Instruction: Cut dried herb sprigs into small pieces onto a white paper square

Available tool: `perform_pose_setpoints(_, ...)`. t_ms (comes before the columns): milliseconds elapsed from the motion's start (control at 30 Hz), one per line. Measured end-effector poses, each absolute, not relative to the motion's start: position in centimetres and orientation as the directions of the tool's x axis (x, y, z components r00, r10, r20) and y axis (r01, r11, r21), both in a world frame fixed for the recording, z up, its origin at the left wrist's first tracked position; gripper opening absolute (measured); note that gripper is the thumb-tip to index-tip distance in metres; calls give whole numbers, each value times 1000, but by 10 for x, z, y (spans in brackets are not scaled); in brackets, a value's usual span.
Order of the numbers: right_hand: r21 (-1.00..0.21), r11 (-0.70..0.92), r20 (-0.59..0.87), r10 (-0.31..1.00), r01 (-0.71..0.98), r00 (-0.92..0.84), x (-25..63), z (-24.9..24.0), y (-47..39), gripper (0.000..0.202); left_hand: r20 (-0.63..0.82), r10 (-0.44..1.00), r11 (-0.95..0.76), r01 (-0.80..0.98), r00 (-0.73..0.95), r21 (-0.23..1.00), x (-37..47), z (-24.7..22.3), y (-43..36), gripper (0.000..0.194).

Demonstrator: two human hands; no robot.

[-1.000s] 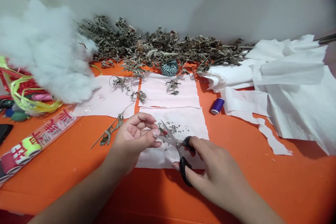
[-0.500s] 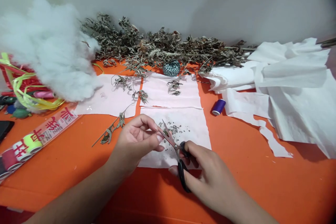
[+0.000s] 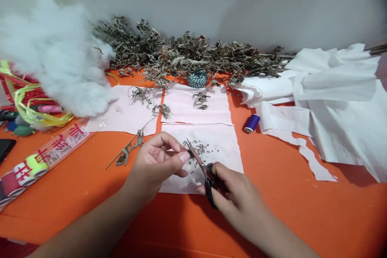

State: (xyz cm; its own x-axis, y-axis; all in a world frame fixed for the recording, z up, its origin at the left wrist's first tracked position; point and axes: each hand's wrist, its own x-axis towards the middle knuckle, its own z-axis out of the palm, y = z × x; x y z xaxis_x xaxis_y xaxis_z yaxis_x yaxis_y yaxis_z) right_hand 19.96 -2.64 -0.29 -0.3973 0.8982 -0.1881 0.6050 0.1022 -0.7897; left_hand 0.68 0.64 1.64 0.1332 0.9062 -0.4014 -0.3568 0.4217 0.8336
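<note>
My right hand (image 3: 234,193) grips black-handled scissors (image 3: 200,162), their blades nearly closed beside the fingertips of my left hand. Between thumb and forefinger, my left hand (image 3: 161,157) pinches a small piece of dried leaf (image 3: 191,153), mostly hidden by the fingers and blades. Below both hands lies a white cloth square (image 3: 231,161) with tiny leaf crumbs (image 3: 204,147) scattered on it. A dried sprig (image 3: 131,145) rests on the orange table left of my left hand. More dried leaves (image 3: 201,100) sit on a second cloth (image 3: 178,109) just behind.
Dried plant stalks (image 3: 187,52) line the wall, with a ball of twine (image 3: 197,78) before them. White stuffing (image 3: 60,56) is piled at left above a thread pack (image 3: 42,161) and yellow ribbon (image 3: 30,105). A purple spool (image 3: 252,123) and white fabric (image 3: 338,125) lie at right.
The scissor blades have come together from a wider gap, and the fingers of my right hand have drawn closer. My left hand stays almost in place.
</note>
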Motion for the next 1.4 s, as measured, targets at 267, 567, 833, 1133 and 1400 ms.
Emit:
perform_pose_setpoints(267,-831,42,-236,877,555,-419,199,2,-26,29,-389,908,418,-405,155,813,7,13,6,26)
perform_pose_setpoints(567,-814,61,-228,881,577,-414,198,-2,-26,28,-395,910,411,-382,126,828,10,15,5,26)
perform_pose_setpoints(833,-855,-2,-256,871,519,-419,197,-5,-26,26,-366,924,378,-420,114,825,8,12,2,22)
perform_pose_setpoints(1133,-861,15,-228,882,509,-412,198,-9,-27,29,-347,927,372,-450,139,812,9,10,1,21)
perform_pose_setpoints(1400,-872,-34,-266,870,488,-414,196,-7,-27,32,-350,930,362,-433,111,825,8,10,2,21)
